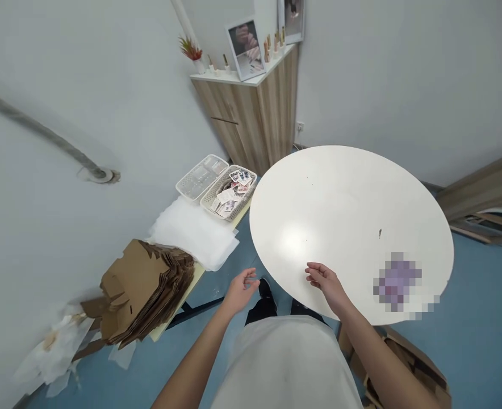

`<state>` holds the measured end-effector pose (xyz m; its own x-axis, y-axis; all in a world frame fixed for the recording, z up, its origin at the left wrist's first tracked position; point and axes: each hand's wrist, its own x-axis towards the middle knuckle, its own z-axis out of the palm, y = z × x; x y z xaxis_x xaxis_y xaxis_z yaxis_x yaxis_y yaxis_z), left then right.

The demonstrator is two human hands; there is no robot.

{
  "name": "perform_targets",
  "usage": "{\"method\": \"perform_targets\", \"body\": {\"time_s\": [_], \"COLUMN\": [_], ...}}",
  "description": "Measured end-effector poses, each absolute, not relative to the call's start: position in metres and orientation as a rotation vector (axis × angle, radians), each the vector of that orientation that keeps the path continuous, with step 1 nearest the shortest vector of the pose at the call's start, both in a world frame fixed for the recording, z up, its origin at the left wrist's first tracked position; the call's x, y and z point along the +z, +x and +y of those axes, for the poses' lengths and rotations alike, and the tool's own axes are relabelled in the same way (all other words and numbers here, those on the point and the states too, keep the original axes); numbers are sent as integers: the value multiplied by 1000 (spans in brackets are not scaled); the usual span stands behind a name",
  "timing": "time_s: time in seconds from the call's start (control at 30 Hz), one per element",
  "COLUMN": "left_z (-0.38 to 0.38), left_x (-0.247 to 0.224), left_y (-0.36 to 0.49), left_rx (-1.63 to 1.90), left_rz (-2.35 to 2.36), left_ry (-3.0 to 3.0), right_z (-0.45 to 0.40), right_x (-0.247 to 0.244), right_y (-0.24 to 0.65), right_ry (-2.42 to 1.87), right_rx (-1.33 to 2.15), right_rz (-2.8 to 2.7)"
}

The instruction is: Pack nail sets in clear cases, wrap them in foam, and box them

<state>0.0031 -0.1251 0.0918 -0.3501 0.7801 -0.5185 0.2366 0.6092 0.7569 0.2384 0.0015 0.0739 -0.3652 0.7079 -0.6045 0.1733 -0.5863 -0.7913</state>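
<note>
My left hand [241,288] hangs over the gap between the side table and the round white table [340,199], its fingers loosely curled and apart, with nothing in them. Over the near edge of the round table is my right hand [322,278], fingers slightly bent and apart, also holding nothing. A blurred purple item [396,282] lies on the table to the right of my right hand. One small dark speck [380,233] shows on the white top.
At left stand flattened brown cardboard boxes [136,289], white foam sheets [193,230] and a white basket of cards [229,196]. Behind is a wooden cabinet [251,119] with a photo frame [246,50]. More cardboard [421,363] lies under the round table.
</note>
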Motion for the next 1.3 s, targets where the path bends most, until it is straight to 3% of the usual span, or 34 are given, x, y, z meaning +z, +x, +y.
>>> {"method": "perform_targets", "body": {"time_s": [0.47, 0.83, 1.3], "left_z": [-134, -136, -77], "left_x": [125, 101, 75], "left_y": [-107, -162, -230], "left_rx": [1007, 988, 869], "left_rz": [1937, 1823, 1877], "left_ry": [1024, 1027, 806], "right_z": [-15, -35, 35], "right_x": [99, 101, 64], "right_y": [95, 38, -60], "right_ry": [-1294, -1344, -1362], "right_rx": [2019, 1985, 2117], "right_rz": [-1614, -1715, -1615]}}
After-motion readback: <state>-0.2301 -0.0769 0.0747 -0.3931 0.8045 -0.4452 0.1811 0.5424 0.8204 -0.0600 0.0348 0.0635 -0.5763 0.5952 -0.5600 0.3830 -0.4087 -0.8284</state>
